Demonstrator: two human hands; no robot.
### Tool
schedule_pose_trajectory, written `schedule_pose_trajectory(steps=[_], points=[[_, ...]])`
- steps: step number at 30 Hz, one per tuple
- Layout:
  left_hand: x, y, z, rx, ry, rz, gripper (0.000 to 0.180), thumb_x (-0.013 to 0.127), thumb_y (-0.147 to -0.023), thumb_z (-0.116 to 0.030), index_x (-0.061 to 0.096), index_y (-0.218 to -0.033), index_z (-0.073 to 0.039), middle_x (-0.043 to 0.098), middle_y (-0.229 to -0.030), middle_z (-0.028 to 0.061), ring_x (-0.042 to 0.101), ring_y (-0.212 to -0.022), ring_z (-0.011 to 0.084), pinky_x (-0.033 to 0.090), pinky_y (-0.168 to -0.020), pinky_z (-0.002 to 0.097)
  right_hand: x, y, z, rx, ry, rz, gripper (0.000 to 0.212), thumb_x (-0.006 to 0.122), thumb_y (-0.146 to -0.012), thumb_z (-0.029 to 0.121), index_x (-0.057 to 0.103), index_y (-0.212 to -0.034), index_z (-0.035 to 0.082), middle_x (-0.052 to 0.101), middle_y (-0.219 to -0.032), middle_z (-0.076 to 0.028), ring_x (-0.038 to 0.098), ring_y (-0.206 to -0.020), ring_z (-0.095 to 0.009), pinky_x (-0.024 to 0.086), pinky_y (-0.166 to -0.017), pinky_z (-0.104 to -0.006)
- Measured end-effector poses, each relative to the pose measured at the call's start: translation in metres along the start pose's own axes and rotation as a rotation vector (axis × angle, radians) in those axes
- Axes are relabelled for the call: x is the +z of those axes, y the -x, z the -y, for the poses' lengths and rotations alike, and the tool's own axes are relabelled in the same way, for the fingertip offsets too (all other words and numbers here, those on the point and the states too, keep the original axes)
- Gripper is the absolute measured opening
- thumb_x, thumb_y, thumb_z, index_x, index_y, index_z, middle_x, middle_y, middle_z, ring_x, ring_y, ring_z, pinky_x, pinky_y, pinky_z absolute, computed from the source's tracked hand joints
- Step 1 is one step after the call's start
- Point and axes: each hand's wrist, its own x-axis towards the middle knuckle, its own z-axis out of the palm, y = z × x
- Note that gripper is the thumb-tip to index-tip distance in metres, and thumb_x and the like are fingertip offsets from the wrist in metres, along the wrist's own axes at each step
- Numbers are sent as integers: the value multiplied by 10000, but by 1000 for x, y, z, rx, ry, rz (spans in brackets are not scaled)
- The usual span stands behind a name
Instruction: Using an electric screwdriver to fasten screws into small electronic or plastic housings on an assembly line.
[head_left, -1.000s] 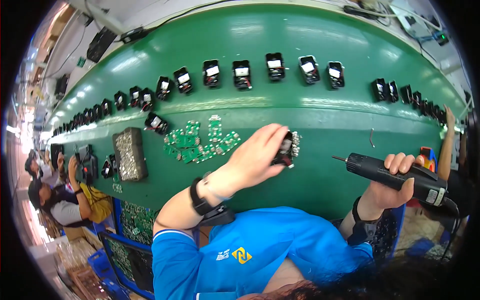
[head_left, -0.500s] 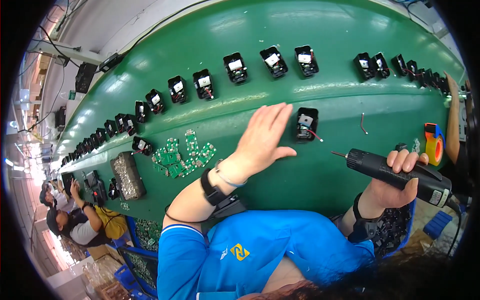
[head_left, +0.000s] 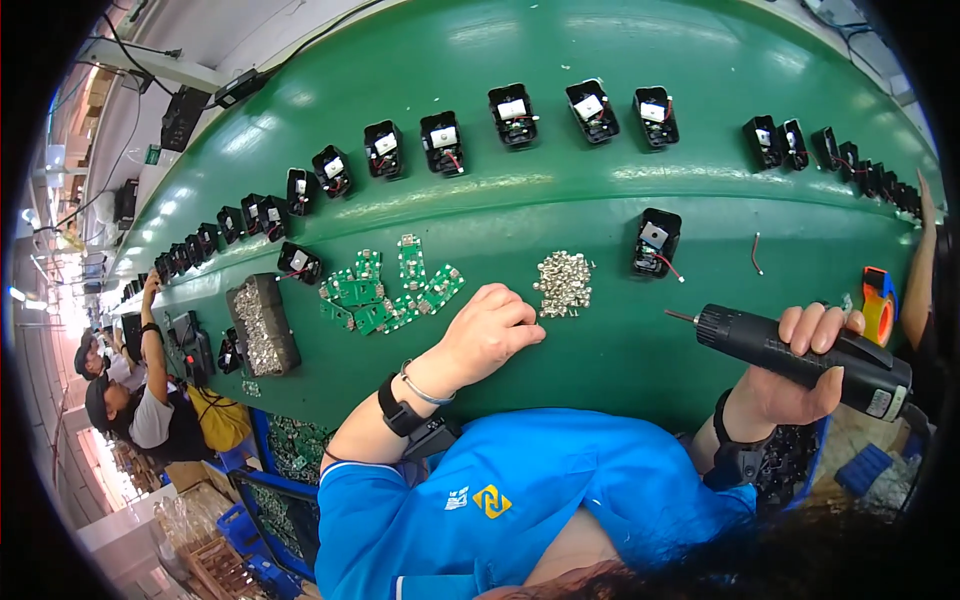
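My right hand (head_left: 805, 370) is wrapped round a black electric screwdriver (head_left: 770, 340), its thin bit pointing left above the green table. My left hand (head_left: 492, 332) is closed, fingers curled and thumb pressed to them, just left of and below a pile of small metal screws (head_left: 564, 284). Whatever those fingers pinch is too small or hidden to make out. Beyond the bit stands an open black plastic housing (head_left: 655, 243) with a metal plate inside and a red wire hanging out. Left of the screws lies a cluster of green circuit boards (head_left: 375, 295).
A curved row of similar black housings (head_left: 442, 142) runs along the back of the table (head_left: 480, 215). At right are a loose red wire (head_left: 757, 254) and a tape dispenser (head_left: 879, 308). A dark box of metal parts (head_left: 262, 325) lies at left. Other people (head_left: 130, 400) work nearby.
My left hand has drawn back toward me and closed from a flat, spread pose, uncovering the screw pile. The scene has shifted slightly right; my right hand still holds the screwdriver.
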Motion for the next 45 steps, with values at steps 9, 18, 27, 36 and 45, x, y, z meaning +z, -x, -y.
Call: schedule_pose_trajectory(steps=[9,18,27,36,45], points=[[2,-2,-1,-18,35,-10,195,656,-588,-88,581,-767,-110,509,-702,12,487,-651,187,400,-616,303,4,4,6,-24,24,18,469,558,-709,223,339,-1083,41,408,-744,-34,416,-604,-122,355,-556,-250],[-8,-29,-30,-637,1214,-189,114,574,-746,-66,556,-855,-41,565,-799,75,533,-685,176,435,-629,290,20,-7,10,-58,-65,21,446,569,-702,212,349,-1050,42,418,-733,-34,424,-598,-119,354,-537,-244],[17,-77,-32,-656,2022,-125,167,563,-776,-175,570,-836,-20,550,-698,65,485,-600,128,386,-580,269,48,-14,4,-122,-225,13,506,639,-670,207,341,-1048,51,424,-727,-22,427,-573,-120,377,-517,-241],[21,-88,-32,-631,2050,-54,158,553,-785,-147,569,-858,-7,565,-723,67,521,-612,120,447,-595,235,37,-16,2,-109,-186,17,514,626,-680,220,321,-1060,55,438,-737,-28,445,-579,-123,392,-504,-241],[21,-91,-35,-634,1966,-49,167,550,-791,-171,572,-852,-17,568,-709,59,520,-607,114,440,-576,221,40,-17,4,-91,-229,71,426,594,-676,161,348,-1004,46,410,-713,-22,414,-588,-113,355,-538,-233]])
